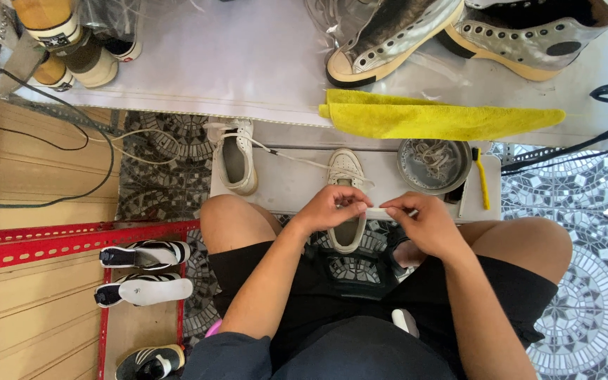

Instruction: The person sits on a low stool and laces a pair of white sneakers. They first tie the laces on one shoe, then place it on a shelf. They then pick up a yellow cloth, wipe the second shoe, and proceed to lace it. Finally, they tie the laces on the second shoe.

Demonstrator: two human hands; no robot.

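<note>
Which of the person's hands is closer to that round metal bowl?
Right. The right hand is just below the bowl; the left hand is farther off, over the white shoe.

white sneakers (347,200) – 2; silver high-tops (388,39) – 2; yellow cloth (431,119) – 1; bowl (434,165) – 1

Black shorts, dark grey-blue short sleeves, bare forearms and knees.

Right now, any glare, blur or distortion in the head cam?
Head view: daylight washes out the white bench top; silver high-top shoes show shiny highlights; wide-angle bend at the edges; both hands and the white sneaker look sharp.
</note>
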